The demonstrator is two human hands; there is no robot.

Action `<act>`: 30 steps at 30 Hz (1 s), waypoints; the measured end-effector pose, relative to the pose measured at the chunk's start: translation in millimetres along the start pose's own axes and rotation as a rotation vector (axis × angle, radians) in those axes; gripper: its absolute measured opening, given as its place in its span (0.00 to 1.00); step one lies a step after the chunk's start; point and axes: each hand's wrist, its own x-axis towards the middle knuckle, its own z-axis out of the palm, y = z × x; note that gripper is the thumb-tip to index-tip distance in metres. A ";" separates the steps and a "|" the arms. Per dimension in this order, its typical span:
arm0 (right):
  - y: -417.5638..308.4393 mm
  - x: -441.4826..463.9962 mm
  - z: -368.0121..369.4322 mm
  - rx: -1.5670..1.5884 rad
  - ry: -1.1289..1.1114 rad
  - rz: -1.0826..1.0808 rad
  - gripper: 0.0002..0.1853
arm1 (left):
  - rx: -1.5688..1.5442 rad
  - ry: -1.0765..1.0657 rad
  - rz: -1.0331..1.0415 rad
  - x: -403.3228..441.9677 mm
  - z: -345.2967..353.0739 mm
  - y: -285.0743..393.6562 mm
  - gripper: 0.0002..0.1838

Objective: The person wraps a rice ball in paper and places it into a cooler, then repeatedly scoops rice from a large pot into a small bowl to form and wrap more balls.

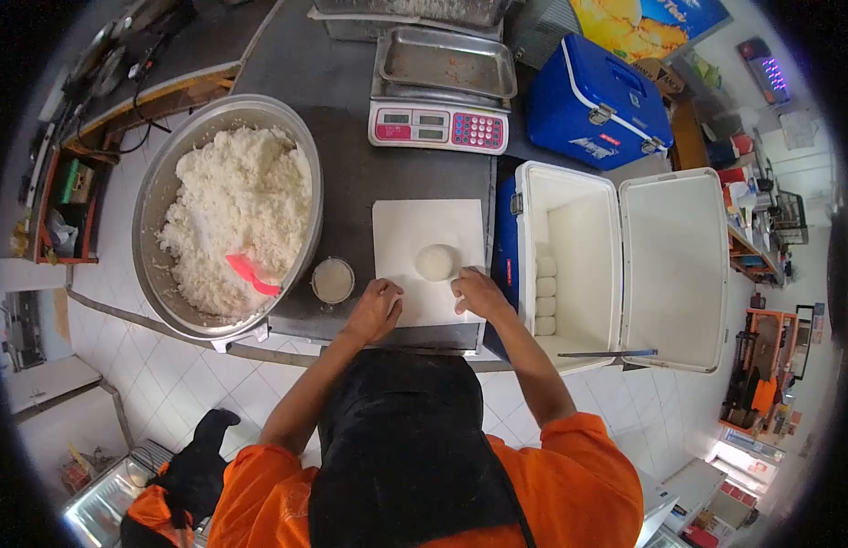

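A pale round mound of rice [435,263] lies on white paper [397,224] spread over the dark counter. My left hand [376,309] is closed, with bent fingers on the paper's lower left edge. At the right edge, my right hand [476,294] curls its fingers over the paper, close beside the mound; its exact hold is partly hidden. Left of the paper stands a small round cup [333,280] with rice in it. A large metal bowl [146,228] holds a heap of cooked rice [237,196] with a pink scoop [252,274] resting in it.
An opened cooler [579,196] to the right holds several white rounded packets [545,306]; its lid [671,269] is swung out. Behind are a scale [438,126] bearing a metal tray [449,62] and a closed blue cooler [598,105]. Another person [182,479] is at lower left.
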 end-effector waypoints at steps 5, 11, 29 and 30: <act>10.6 12.1 -14.1 0.002 -0.198 -0.018 0.09 | 0.071 -0.140 0.011 8.1 14.2 -1.3 0.20; 28.9 12.5 -16.2 0.181 -0.219 -0.024 0.11 | 0.188 -0.215 -0.018 21.9 -8.3 40.0 0.29; 36.7 47.6 -47.0 0.295 0.072 0.264 0.08 | -0.268 -0.134 -0.640 103.0 -13.2 -24.0 0.13; 36.3 49.5 -49.2 0.291 0.072 0.262 0.08 | -0.099 -0.119 -0.538 102.9 -10.8 -26.4 0.15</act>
